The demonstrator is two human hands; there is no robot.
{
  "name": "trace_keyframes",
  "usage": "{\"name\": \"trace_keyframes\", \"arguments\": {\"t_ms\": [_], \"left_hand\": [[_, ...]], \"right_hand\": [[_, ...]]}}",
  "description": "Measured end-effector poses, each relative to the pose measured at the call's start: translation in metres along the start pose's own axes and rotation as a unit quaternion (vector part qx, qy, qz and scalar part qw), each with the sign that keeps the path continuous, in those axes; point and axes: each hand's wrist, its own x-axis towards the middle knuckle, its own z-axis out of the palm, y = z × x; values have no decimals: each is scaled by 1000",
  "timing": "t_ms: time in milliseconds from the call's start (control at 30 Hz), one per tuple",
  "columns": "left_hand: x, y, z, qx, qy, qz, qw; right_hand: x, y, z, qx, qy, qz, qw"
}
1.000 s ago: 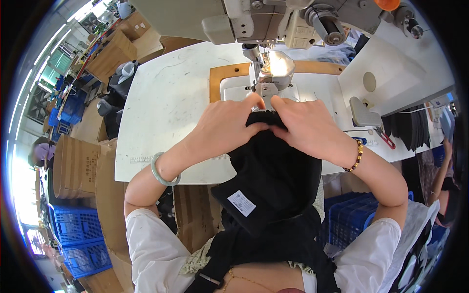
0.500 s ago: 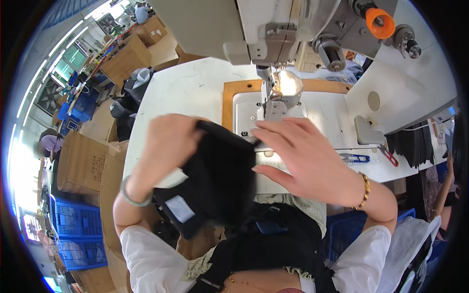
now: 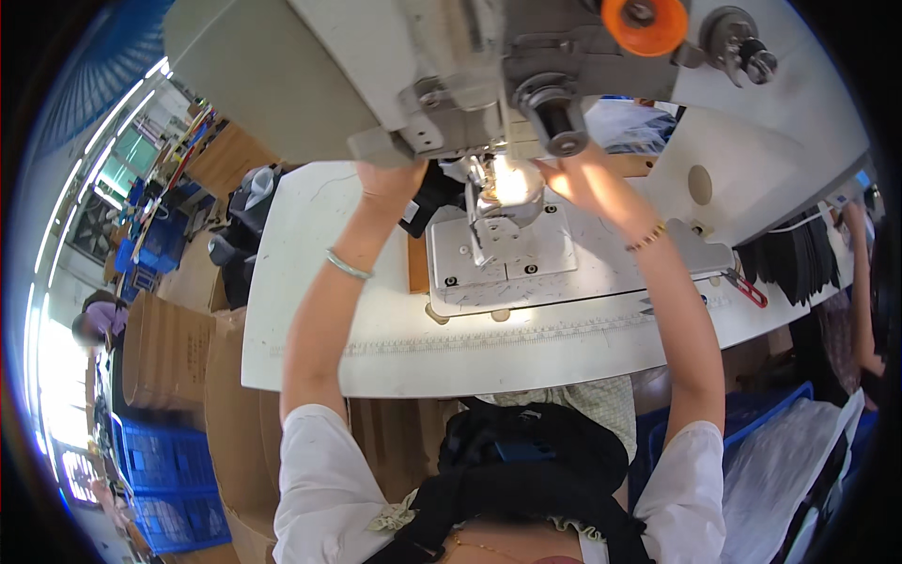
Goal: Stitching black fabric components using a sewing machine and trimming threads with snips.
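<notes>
Both my arms reach forward across a white sewing table to the far side of a sewing machine's lit needle area. My left hand is closed at the edge of a black fabric piece, left of the needle; the machine head hides its fingertips. Most of the fabric is hidden behind the presser parts. My right hand is just right of the needle, in the lamp's glare. Its fingers are largely covered by the machine, so their grip does not show.
An orange thread guide sits on the machine overhead. Red-handled snips lie at the table's right, near hanging black strips. Cardboard boxes and blue crates stand at left; a person's arm shows at far right.
Both hands have moved forward from the table's near edge to behind the needle. The black fabric piece went along, from over my lap to left of the needle. My view has shifted.
</notes>
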Motion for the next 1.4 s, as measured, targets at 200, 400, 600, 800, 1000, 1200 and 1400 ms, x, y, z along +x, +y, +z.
{"name": "trace_keyframes", "arguments": {"t_ms": [200, 400, 600, 800, 1000, 1200, 1400], "left_hand": [[-13, 10, 36, -126, 83, 26, 988], [-35, 2, 32, -38, 57, 24, 997], [-23, 3, 21, -18, 96, 94, 991], [-17, 16, 7, -15, 114, 110, 987], [-18, 24, -5, -48, 94, 113, 988], [-18, 36, -25, -114, 77, 90, 986], [-16, 48, -44, -96, 100, 127, 982]], "right_hand": [[12, 5, 35, -50, 120, -8, 992], [8, 11, 9, -34, 143, -171, 974], [8, -10, -4, -21, 115, -100, 988], [-4, -23, -2, -70, 158, -106, 979], [-15, -27, -4, -90, 136, -105, 981], [-15, -24, -10, -38, 120, -120, 985], [-24, -35, -18, -110, 113, -199, 967]]}}
